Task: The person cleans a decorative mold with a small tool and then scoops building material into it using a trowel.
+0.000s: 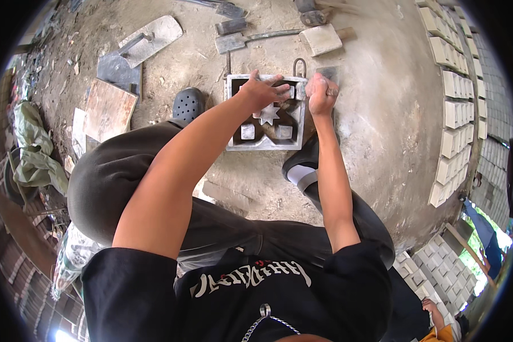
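Note:
Between my feet on the ground lies a rectangular metal mould with a pale rim. Inside it are a star-shaped core and several square blocks, two of them near the close side. My left hand, dusted white, reaches over the far half of the mould with its fingers spread and covers part of the inside. Just past the mould's far right corner, my right hand is closed in a fist. Whatever it may hold is hidden by the fingers. A metal loop handle sticks up from the far side.
Beyond the mould lie a shovel-like tool and a pale block-headed mallet. A plastering float and a worn board are at far left. Rows of cream blocks line the right. Another person's hand shows at lower right.

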{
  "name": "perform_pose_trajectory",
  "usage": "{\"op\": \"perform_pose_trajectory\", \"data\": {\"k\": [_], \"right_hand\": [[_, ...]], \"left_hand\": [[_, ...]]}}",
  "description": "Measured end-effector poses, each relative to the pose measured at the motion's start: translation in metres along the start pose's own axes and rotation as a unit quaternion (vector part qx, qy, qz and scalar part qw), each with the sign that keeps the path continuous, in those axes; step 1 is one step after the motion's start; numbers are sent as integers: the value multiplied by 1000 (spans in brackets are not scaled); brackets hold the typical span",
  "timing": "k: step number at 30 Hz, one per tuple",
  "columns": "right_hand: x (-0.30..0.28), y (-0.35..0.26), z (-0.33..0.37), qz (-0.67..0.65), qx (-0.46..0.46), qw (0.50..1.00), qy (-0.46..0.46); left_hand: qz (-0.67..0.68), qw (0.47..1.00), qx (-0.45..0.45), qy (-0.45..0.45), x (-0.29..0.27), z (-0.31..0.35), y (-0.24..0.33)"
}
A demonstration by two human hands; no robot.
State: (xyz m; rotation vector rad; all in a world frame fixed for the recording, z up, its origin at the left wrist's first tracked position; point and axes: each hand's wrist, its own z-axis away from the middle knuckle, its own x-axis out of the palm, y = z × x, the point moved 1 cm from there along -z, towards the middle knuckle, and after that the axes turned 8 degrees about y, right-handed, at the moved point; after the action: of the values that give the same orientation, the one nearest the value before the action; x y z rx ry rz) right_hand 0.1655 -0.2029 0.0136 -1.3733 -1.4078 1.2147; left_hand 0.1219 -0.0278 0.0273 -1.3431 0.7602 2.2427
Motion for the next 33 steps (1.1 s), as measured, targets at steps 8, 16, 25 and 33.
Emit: {"op": "perform_pose_trajectory", "data": {"k": [8,16,25,33], "right_hand": [[1,10,0,38,38,999,3],[-3,-3,-2,23,51,998,-26],[1,-3,-9,64,0,996,-58],[2,-5,-9,-70,99,993,-9]], "left_hand": [[19,1000,-4,-8,1,-1,0],[16,1000,-2,2,4,-3,-3],[-8,1000,8,1,2,-2,-1],[82,967,-106,216,29,21,5]]}}
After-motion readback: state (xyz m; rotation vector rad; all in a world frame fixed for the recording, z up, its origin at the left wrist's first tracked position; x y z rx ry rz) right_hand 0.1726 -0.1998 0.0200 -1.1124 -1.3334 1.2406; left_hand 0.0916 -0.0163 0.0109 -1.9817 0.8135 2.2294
